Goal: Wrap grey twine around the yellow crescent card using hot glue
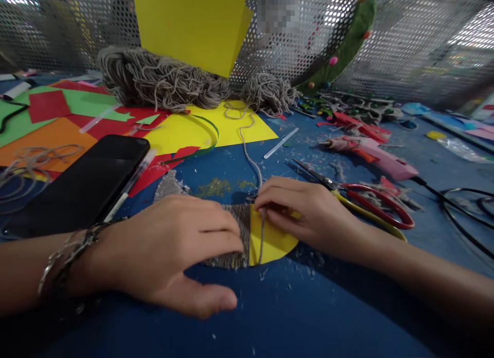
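A rounded yellow paper piece (pixel 276 247) lies on the blue table, its left part covered by close rows of grey-brown cord (pixel 244 219). My left hand (pixel 185 245) rests flat over the corded part, fingers stretched and thumb apart. With fingertips pinched, my right hand (pixel 293 206) holds a grey cord (pixel 262 239) over the bare yellow part. One end of that strand hangs across the yellow; the rest runs back toward a tangled cord heap (pixel 268 93). Scissors (pixel 347 193) with red and yellow handles lie beyond my right wrist.
A pink glue gun (pixel 374 152) with a black cable lies at the right. A black phone (pixel 85 183) and a pen (pixel 129 185) lie left, near coloured paper sheets (pixel 92 103). A large cord bundle (pixel 162 83) and a mesh screen (pixel 316 34) stand behind; a glue stick (pixel 281 143) lies mid-table.
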`<control>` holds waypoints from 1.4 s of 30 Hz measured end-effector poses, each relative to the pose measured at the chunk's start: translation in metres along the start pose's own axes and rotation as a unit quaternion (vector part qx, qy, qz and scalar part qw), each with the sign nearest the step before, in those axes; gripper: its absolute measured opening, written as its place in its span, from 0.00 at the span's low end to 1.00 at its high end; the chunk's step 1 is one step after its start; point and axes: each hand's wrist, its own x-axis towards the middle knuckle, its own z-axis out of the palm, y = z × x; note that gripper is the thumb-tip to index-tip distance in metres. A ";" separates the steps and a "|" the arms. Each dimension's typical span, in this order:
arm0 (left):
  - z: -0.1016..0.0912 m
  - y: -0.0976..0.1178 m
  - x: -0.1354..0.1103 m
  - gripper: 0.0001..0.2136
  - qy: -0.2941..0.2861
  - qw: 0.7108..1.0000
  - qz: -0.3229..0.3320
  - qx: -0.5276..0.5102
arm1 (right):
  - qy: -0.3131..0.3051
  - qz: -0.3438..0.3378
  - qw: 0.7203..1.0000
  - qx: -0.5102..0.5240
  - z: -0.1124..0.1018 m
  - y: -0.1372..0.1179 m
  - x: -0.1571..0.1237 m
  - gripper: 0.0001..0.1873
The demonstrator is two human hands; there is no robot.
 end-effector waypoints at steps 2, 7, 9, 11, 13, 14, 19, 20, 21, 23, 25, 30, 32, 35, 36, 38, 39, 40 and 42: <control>0.002 -0.002 0.000 0.21 0.005 1.000 -0.022 -0.018 | 0.003 -0.002 1.000 0.002 0.000 0.000 0.000 0.09; 0.007 -0.001 0.001 0.11 -0.002 0.999 -0.039 0.007 | -0.003 0.005 1.000 -0.002 -0.001 -0.003 0.000 0.09; 0.008 0.001 0.003 0.10 -0.005 0.999 -0.051 0.008 | 0.000 0.005 1.000 -0.005 -0.001 -0.004 0.000 0.09; 0.009 0.005 0.006 0.09 0.003 0.997 -0.072 0.006 | 0.000 0.008 1.000 -0.007 0.000 -0.004 0.000 0.10; 0.010 0.008 0.009 0.06 0.016 0.995 -0.098 -0.005 | 0.001 0.008 1.000 -0.007 0.001 -0.003 0.000 0.10; 0.011 0.009 0.010 0.04 0.020 0.994 -0.111 -0.013 | 0.002 0.007 1.000 -0.008 0.001 -0.003 0.000 0.10; 0.015 0.006 0.016 0.02 0.018 0.983 -0.172 -0.068 | -0.008 0.010 1.000 -0.016 0.000 -0.004 0.001 0.09; 0.015 0.005 0.017 0.03 0.015 0.981 -0.180 -0.072 | -0.009 0.012 1.000 -0.015 0.000 -0.004 0.001 0.09; 0.015 0.004 0.017 0.04 0.010 0.980 -0.182 -0.073 | -0.009 0.012 1.000 -0.014 0.000 -0.004 0.001 0.10; 0.013 0.002 0.017 0.05 0.006 0.982 -0.173 -0.074 | -0.009 0.011 1.000 -0.011 0.000 -0.004 0.000 0.10; 0.010 0.000 0.016 0.06 0.009 0.985 -0.149 -0.090 | -0.013 0.015 1.000 -0.009 -0.001 -0.005 0.000 0.10; 0.007 0.003 0.014 0.01 -0.006 0.992 -0.106 -0.075 | -0.020 0.024 0.999 -0.013 -0.001 -0.006 0.001 0.10; 0.008 0.005 0.014 0.03 -0.003 0.994 -0.099 -0.041 | -0.016 0.020 1.000 -0.016 -0.001 -0.006 0.001 0.11; 0.011 0.007 0.015 0.05 -0.001 0.996 -0.090 -0.007 | -0.010 0.015 1.000 -0.019 -0.001 -0.006 0.001 0.10; 0.012 0.007 0.015 0.05 -0.003 0.996 -0.091 0.003 | -0.011 0.015 1.000 -0.019 -0.001 -0.005 0.001 0.10; 0.013 0.008 0.016 0.07 -0.006 0.995 -0.096 0.019 | -0.011 0.018 1.000 -0.019 -0.001 -0.005 0.001 0.10; 0.013 0.008 0.016 0.07 -0.009 0.995 -0.100 0.027 | -0.011 0.020 1.000 -0.019 0.000 -0.005 0.001 0.10; 0.013 0.008 0.017 0.08 -0.013 0.994 -0.102 0.033 | -0.011 0.021 1.000 -0.019 0.000 -0.005 0.000 0.10; 0.013 0.009 0.018 0.08 -0.019 0.994 -0.104 0.038 | -0.010 0.021 0.999 -0.021 0.000 -0.006 0.000 0.10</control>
